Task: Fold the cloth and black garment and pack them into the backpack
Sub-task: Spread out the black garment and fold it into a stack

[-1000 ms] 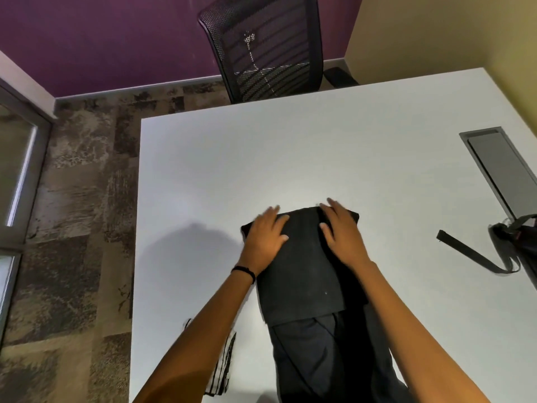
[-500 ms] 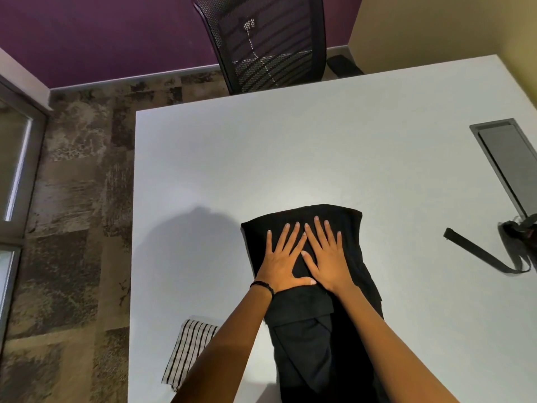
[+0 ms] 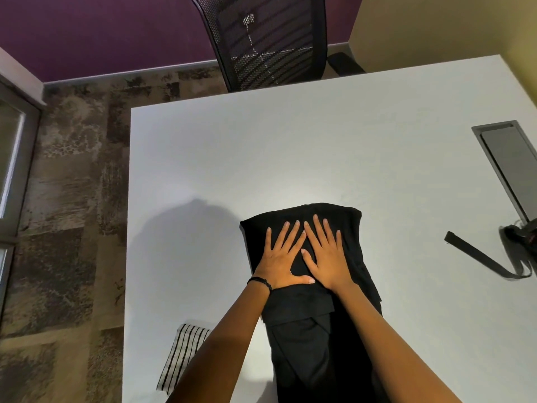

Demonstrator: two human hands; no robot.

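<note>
At the near left edge of the white bench (image 3: 290, 146), a black-and-white striped cloth (image 3: 186, 356) lies flat, partly hidden under the person's left forearm. Just to its right, the black garment (image 3: 299, 344) runs from the near edge away across the bench, its far end doubled back over itself into a thicker folded panel. Both hands rest on that panel. The left hand (image 3: 279, 257), with a thin dark band (image 3: 260, 282) at the wrist, lies palm down with fingers straight and spread, gripping nothing. The right hand (image 3: 327, 257) lies flat beside it in the same way, fingers splayed, and the two thumbs nearly meet over the fabric.

Well apart to the right, a black strap (image 3: 479, 260) trails across the bench from the backpack (image 3: 523, 237), of which only a dark sliver shows at the right edge of the frame. Beyond it, a grey rectangular hatch (image 3: 511, 158) is set into the benchtop. A black mesh office chair (image 3: 270, 42) stands at the far side, on mottled brown carpet (image 3: 66, 199), before a purple wall (image 3: 101, 30).
</note>
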